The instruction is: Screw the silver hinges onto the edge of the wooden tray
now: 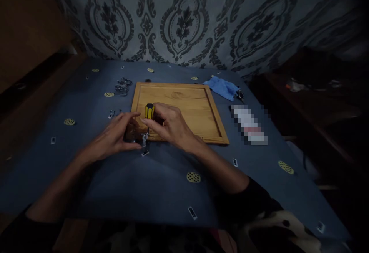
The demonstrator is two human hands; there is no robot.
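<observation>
A wooden cabinet door (pixel 184 109) with a raised frame lies flat on the blue cloth. My right hand (pixel 173 124) is closed around a screwdriver (pixel 149 111) with a yellow and black handle, held upright. The screwdriver's shaft points down at a metal hinge (pixel 144 139) on the door's near edge, towards its left corner. My left hand (pixel 115 136) curves about that corner beside the hinge, thumb and fingers apart. Its thumb tip comes close to the hinge; whether they touch I cannot tell. The left hand's lower fingers are partly in shadow.
More metal hinges (pixel 122 86) lie in a heap beyond the door's left side, with small parts (pixel 112 113) nearer. Behind the right corner is a blue rag (pixel 221 88). A blurred-out object (pixel 249 124) lies right of the door. A patterned wall (pixel 184 19) stands behind the table.
</observation>
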